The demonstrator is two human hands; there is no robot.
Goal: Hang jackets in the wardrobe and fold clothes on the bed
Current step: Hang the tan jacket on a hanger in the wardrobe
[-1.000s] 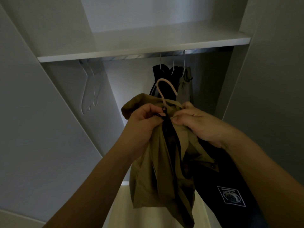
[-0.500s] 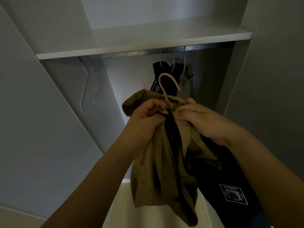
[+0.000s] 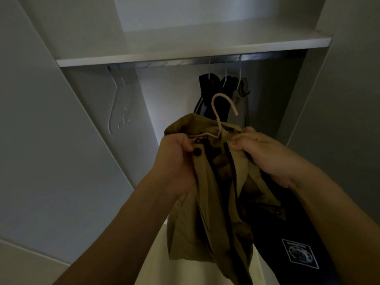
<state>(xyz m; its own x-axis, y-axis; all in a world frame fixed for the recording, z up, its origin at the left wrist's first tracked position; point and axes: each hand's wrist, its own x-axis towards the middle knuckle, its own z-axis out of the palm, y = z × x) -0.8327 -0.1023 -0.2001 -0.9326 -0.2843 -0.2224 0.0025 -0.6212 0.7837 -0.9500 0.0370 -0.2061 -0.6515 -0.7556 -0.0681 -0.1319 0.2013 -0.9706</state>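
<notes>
Both forearms reach up toward the wardrobe shelf (image 3: 193, 52), a flat white board with a metal rail (image 3: 205, 62) just beneath it. The left hand (image 3: 174, 157) is curled tight on the left front edge of the olive jacket (image 3: 185, 212), beside a round dark snap button (image 3: 197, 151). The right hand (image 3: 265, 153) pinches the other front edge near the collar, thumb and fingers closed on the cloth. The two hands hold the front parted, well below the shelf. The jacket is thin, matte, creased cloth with a dark zip strip down its opening; it hangs in loose folds from a pale pink hanger (image 3: 221, 112), whose smooth curved hook stands free below the rail. Under the rail behind the hook hang dark garments (image 3: 209, 89) on thin wire hooks. Lower right of the jacket lies a black garment (image 3: 287, 233) bearing a white-outlined square patch (image 3: 300, 254).
</notes>
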